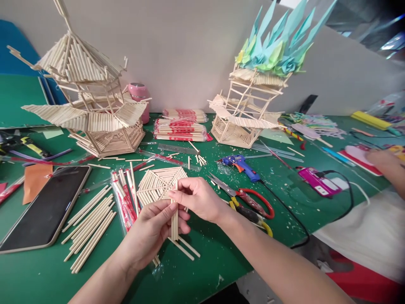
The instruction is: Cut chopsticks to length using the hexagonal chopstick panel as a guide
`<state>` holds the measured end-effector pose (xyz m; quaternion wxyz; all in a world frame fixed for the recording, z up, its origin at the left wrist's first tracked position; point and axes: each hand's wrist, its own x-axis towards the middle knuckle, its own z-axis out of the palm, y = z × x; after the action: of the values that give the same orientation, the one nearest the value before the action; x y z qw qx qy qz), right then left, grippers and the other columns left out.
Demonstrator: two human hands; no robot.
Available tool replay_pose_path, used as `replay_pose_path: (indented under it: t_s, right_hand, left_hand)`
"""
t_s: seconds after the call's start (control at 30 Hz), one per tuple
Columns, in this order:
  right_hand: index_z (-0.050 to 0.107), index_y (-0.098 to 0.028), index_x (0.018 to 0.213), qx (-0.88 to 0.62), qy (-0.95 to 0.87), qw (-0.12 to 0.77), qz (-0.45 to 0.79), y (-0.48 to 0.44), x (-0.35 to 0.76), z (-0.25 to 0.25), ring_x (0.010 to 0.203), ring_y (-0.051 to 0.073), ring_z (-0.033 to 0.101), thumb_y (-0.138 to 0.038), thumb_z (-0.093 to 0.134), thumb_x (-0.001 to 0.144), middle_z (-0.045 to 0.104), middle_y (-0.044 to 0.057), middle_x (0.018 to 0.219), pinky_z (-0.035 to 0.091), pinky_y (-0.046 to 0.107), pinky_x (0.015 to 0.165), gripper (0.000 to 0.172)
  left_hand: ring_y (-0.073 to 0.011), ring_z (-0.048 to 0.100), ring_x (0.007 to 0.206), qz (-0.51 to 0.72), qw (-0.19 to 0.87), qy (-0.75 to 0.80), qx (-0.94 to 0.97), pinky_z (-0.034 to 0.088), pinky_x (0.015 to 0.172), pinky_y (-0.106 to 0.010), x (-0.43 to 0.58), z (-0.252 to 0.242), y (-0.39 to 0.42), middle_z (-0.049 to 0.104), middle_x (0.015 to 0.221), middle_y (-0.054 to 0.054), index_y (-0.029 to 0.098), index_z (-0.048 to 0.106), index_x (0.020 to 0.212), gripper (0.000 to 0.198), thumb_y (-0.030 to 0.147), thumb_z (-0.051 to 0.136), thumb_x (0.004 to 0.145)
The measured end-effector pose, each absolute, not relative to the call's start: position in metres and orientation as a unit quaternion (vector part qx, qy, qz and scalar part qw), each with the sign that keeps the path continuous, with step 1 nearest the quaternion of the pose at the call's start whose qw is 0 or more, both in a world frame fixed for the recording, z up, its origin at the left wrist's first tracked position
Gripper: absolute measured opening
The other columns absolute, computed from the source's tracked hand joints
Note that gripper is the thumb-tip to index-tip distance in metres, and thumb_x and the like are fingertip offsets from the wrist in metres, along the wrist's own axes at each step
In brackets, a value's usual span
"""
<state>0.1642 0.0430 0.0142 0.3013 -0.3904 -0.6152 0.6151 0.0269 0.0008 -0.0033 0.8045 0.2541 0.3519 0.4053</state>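
My left hand (158, 217) is closed around a small bundle of thin wooden sticks (174, 226), held nearly upright. Thumb and fingers of my right hand (198, 196) pinch the upper end of the same sticks. Just behind both hands lies a flat web-like polygon panel (155, 183) made of sticks, partly hidden by them. To the left, a plastic packet of sticks with red print (125, 196) lies opened. Loose sticks (90, 230) are spread beside it. Scissors with red handles (243, 196) and yellow-and-black handled pliers (253, 215) lie right of my right hand.
Two stick pagodas, one plain (104, 122) and one topped with blue-green paper (240, 122), stand at the back. Stick packs (182, 128) lie between them. A blue glue gun (242, 166) trails a black cord. A phone (47, 207) lies left. Another person's hand (384, 160) is at right.
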Motion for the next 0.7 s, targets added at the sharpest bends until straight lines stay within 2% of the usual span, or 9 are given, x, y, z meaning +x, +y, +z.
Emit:
replay_pose_path:
  t_s: [0.1,0.33,0.7]
  right_hand:
    - [0.049,-0.017,0.061,-0.386,-0.612,0.295,0.624,0.0439,0.1644,0.0142,0.035,0.007,0.049,-0.039,0.056,0.080,0.048,-0.007,0.039,0.034,0.017,0.037,0.029]
    - [0.047,-0.018,0.057,-0.396,-0.614,0.304,0.612,0.0452,0.1651,0.0095,0.038,0.006,0.042,-0.039,0.060,0.078,0.046,-0.008,0.041,0.034,0.019,0.040,0.032]
    - [0.050,-0.017,0.058,-0.397,-0.615,0.292,0.615,0.0460,0.1637,0.0089,0.038,0.006,0.046,-0.039,0.058,0.079,0.047,-0.007,0.042,0.035,0.019,0.039,0.031]
  left_hand:
    - [-0.0102,0.061,0.054,0.406,0.801,0.359,0.255,0.047,0.054,-0.019,0.0265,-0.0036,0.0008,0.069,0.068,-0.005,0.011,0.069,0.072,0.016,0.026,0.064,0.075]
    - [-0.0118,0.062,0.055,0.411,0.794,0.366,0.258,0.048,0.055,-0.020,0.0265,-0.0039,0.0010,0.068,0.065,-0.005,0.010,0.068,0.075,0.016,0.025,0.064,0.076]
    - [-0.0126,0.064,0.059,0.420,0.792,0.369,0.246,0.051,0.059,-0.022,0.0259,-0.0047,0.0019,0.069,0.070,-0.006,0.011,0.069,0.075,0.013,0.023,0.065,0.075]
